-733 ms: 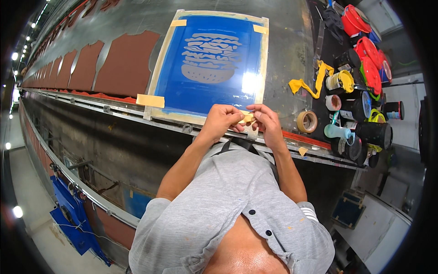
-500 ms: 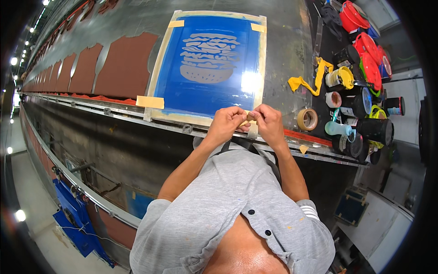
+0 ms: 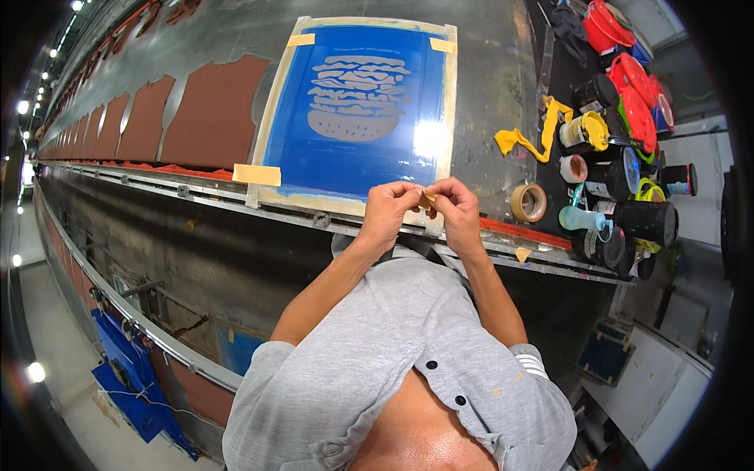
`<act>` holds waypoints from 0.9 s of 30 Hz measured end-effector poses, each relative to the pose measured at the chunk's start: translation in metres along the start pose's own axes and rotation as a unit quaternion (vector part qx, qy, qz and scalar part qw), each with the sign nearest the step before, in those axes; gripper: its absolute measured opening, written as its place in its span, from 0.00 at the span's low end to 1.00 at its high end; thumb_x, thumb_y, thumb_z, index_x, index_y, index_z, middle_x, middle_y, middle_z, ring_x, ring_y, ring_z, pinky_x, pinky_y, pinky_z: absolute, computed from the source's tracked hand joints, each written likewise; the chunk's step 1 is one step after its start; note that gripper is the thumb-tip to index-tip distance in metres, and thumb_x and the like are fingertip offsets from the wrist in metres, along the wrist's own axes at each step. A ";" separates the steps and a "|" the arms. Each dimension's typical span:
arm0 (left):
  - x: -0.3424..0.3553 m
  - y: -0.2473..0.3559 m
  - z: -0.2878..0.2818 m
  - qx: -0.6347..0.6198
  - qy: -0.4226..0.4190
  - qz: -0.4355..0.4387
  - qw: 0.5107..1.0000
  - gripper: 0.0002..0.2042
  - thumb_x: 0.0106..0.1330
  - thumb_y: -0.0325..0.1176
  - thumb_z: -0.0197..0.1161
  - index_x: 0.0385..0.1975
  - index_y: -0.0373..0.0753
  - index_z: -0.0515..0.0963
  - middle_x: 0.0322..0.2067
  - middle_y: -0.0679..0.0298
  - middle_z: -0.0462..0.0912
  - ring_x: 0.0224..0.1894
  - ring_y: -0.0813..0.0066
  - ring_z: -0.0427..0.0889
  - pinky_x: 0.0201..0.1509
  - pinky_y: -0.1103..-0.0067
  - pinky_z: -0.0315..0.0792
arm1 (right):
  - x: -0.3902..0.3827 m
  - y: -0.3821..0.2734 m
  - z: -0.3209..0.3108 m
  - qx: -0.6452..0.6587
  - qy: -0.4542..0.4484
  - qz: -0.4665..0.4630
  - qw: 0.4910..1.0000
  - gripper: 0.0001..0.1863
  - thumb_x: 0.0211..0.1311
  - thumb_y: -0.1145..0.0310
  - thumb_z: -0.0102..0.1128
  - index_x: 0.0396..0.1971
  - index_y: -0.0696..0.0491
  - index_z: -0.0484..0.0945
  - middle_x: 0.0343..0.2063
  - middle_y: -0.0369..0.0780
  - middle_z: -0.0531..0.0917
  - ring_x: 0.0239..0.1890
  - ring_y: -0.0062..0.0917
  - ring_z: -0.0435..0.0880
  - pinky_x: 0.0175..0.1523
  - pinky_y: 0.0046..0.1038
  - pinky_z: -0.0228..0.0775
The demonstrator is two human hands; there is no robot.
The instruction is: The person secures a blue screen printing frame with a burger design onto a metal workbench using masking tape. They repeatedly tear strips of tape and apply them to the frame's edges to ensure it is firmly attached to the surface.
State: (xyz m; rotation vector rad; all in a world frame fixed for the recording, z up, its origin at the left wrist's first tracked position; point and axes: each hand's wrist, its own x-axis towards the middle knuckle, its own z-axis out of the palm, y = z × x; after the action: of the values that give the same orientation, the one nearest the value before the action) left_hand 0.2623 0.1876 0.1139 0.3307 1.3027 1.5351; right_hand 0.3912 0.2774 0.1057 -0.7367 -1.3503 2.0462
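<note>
A small piece of tan masking tape (image 3: 427, 202) is pinched between the fingertips of both my hands. My left hand (image 3: 385, 216) grips it from one side and my right hand (image 3: 459, 212) from the other, fingers closed. Both are over the near edge of a screen-printing frame (image 3: 353, 169), close to its lower right corner. The frame lies flat, with a blue mesh, a grey layered burger design and taped borders. Strips of tan tape (image 3: 258, 174) stick to its lower left corner and both upper corners. My fingers partly hide the tape piece.
Right of the frame stands a masking tape roll (image 3: 517, 202); a crumpled yellow strip (image 3: 509, 142) lies beyond. Black tubs, a yellow-smeared tub (image 3: 594, 130) and a pale blue bottle (image 3: 580, 219) crowd the right. Brown garment pieces (image 3: 208, 110) line the table leftward. A rail (image 3: 157, 182) edges the table.
Both hands have shifted slightly left and up, still pinching the tape. The tape piece now shows more plainly between the fingertips. The frame keeps its place on the table.
</note>
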 end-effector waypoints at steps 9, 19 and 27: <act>0.004 0.012 -0.003 0.035 0.004 0.023 0.999 0.07 0.66 0.28 0.64 0.33 0.30 0.84 0.29 0.63 0.85 0.31 0.80 0.80 0.39 0.81 0.73 | 0.009 -0.007 0.004 0.006 0.000 0.024 1.000 0.05 0.65 0.76 0.58 0.39 0.58 0.79 0.30 0.33 0.81 0.29 0.14 0.77 0.33 0.19 0.69; 0.003 0.005 -0.007 -0.014 -0.009 -0.025 1.000 0.07 0.67 0.26 0.63 0.37 0.29 0.83 0.32 0.60 0.85 0.34 0.77 0.82 0.41 0.80 0.76 | 0.007 0.009 -0.006 -0.017 -0.020 -0.044 0.999 0.09 0.61 0.84 0.52 0.36 0.60 0.82 0.31 0.36 0.81 0.30 0.15 0.76 0.34 0.19 0.70; -0.005 0.017 0.006 -0.098 -0.033 -0.016 0.995 0.06 0.66 0.22 0.62 0.39 0.28 0.81 0.35 0.58 0.85 0.36 0.75 0.84 0.44 0.78 0.80 | 0.014 0.005 -0.010 -0.113 -0.029 -0.175 0.978 0.11 0.60 0.86 0.52 0.33 0.60 0.84 0.34 0.39 0.80 0.31 0.18 0.77 0.36 0.20 0.71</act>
State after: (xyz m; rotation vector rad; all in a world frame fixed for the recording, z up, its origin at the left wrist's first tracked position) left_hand 0.2604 0.1895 0.1321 0.2333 1.0905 1.5972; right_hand 0.3878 0.2921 0.0961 -0.4911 -1.6354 1.6680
